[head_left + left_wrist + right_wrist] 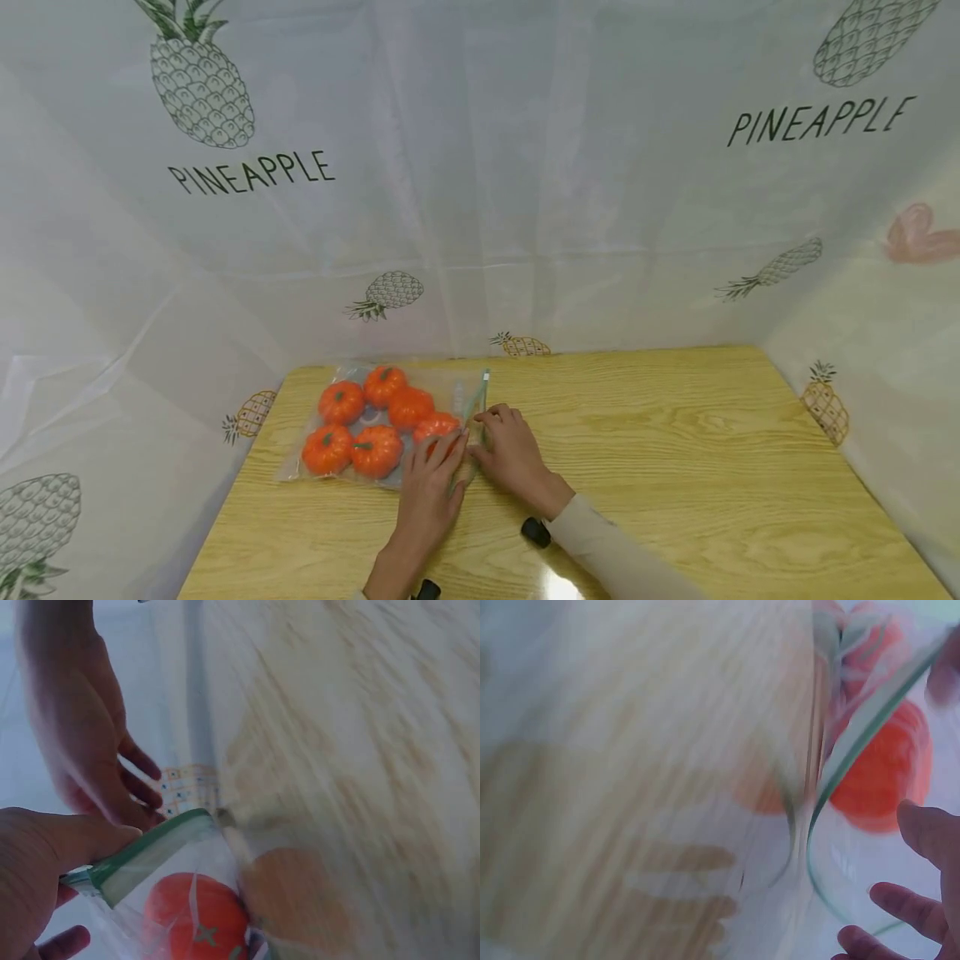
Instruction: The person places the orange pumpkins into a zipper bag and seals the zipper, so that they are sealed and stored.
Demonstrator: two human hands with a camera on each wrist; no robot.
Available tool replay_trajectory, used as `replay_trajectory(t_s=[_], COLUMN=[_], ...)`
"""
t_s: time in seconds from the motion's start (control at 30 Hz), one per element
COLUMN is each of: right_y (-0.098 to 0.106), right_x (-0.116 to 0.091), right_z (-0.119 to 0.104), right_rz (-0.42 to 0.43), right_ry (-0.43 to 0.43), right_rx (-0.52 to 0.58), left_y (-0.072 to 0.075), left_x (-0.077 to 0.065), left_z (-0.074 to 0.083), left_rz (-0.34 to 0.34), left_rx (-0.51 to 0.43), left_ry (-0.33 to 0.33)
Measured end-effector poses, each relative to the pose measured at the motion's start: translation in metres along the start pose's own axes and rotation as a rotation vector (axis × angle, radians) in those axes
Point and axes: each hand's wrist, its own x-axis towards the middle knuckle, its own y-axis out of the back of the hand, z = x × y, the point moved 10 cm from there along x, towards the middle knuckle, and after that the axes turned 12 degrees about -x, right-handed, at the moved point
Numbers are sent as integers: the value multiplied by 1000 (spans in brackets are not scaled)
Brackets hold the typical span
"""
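Observation:
A clear zip bag (444, 385) lies flat on the left of the table, with several small orange pumpkins (377, 452) inside. Its green-edged mouth (472, 406) faces right and gapes. At the near side of that mouth is my left hand (429, 492); in the left wrist view its thumb (105, 836) and a finger pinch the green zip strip (154, 846). My right hand (516, 450) is just right of the mouth. In the right wrist view its fingers (911, 907) and thumb are spread beside the green edge (847, 761), gripping nothing.
The wood-grain table (675, 450) extends to the right of the bag. A white pineapple-print sheet (600, 208) hangs behind it and along both sides. Dark wrist devices (536, 532) show by both forearms.

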Motion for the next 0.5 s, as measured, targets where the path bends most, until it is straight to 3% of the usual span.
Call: replay_trajectory(t_s=[0.3,0.5], right_y=[10,17], right_x=[-3,-3], right_z=[35,46], right_rz=[18,30], right_ry=[-66,-73], right_rx=[3,-13], left_y=[-4,-14], left_x=[7,8], left_z=[14,19], left_rz=[-46,-141], left_rx=[110,143], left_ry=[13,12])
